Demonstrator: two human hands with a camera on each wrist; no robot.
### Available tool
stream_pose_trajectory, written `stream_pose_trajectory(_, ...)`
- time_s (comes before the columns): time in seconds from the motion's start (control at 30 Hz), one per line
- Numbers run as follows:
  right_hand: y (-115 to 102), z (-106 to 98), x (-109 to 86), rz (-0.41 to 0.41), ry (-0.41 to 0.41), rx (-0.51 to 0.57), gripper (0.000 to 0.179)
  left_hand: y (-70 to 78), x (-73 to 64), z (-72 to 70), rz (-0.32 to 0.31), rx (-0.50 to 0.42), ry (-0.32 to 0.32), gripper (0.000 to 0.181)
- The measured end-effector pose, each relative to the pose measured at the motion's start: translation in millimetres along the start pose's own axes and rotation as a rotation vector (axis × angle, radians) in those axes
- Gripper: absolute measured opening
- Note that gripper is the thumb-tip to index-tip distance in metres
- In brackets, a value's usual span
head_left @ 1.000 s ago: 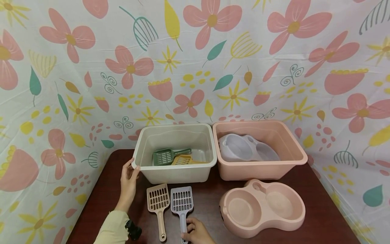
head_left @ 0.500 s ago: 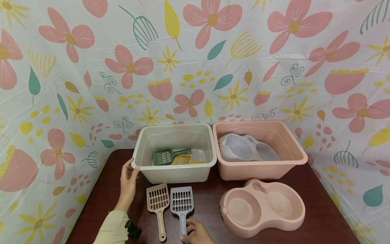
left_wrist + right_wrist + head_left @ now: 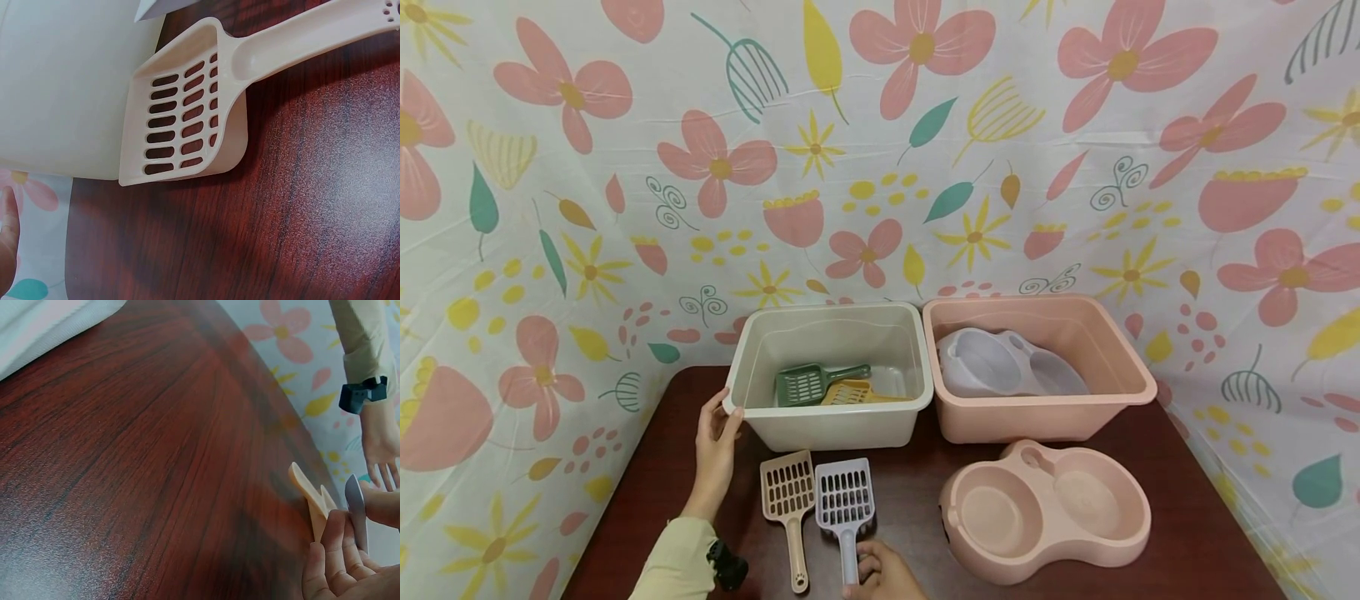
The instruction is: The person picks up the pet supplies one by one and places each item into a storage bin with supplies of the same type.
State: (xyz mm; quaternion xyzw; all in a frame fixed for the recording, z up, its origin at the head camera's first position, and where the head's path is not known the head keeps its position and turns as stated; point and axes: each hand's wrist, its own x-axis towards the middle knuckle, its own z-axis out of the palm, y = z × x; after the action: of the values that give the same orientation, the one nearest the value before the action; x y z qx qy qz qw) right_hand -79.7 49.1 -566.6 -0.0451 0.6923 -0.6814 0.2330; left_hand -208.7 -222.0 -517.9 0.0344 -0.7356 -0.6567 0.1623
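My left hand (image 3: 717,446) rests its fingers and thumb at the front left corner of a pale grey litter box (image 3: 835,429). Only part of that hand (image 3: 7,244) shows at the edge of the left wrist view. With my right hand (image 3: 887,575) I pinch the handle of a lavender litter scoop (image 3: 846,493), its slotted head pointing at the box. In the right wrist view the lavender handle (image 3: 356,506) stands edge-on between thumb and fingers. Left of it lies a beige litter scoop (image 3: 788,487), seen large in the left wrist view, its handle toward me.
Inside the grey box lie a green scoop (image 3: 801,386) and a yellow scoop (image 3: 850,392). A pink litter box (image 3: 1015,421) beside it holds a lavender double bowl (image 3: 985,362). In front sits a pink double bowl (image 3: 1048,521) on the dark red table (image 3: 917,492). Flowered cloth (image 3: 880,208) hangs behind.
The lavender scoop in my right hand has shifted slightly left, its head now close beside the beige scoop and tilted a little. My left hand has stayed at the box corner.
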Motion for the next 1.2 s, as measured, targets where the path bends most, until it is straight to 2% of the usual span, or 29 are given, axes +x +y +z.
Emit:
stream_pose_trajectory(0.1,-2,-1,-1.4,0.024,-0.008,0.004,0.047,13.4,-4.8,1.3,-0.006,-0.002,-0.013,0.048)
stream_pose_trajectory(0.2,-2,-1,-2.7,0.012,-0.02,0.0,0.047,23.0,-8.0,2.6,-0.009,0.004,-0.017,0.048)
stream_pose_trajectory(0.6,-8,-3,-14.4,-0.085,-0.034,-0.013,0.049,21.0,-6.6,2.8,-0.011,-0.009,-0.015,0.048)
stream_pose_trajectory(0.83,-14,-5,-19.9,-0.05,-0.015,-0.038,0.048,21.2,-7.0,2.6,-0.012,-0.01,-0.012,0.048)
stream_pose_trajectory(1.0,-19,-7,-24.0,-0.072,-0.021,-0.049,0.049,21.1,-6.7,2.9,0.003,-0.01,-0.008,0.048)
stream_pose_trajectory(1.2,-25,-9,-28.5,-0.094,-0.047,0.027,0.052,22.2,-6.8,2.8,0.007,0.011,-0.008,0.048)
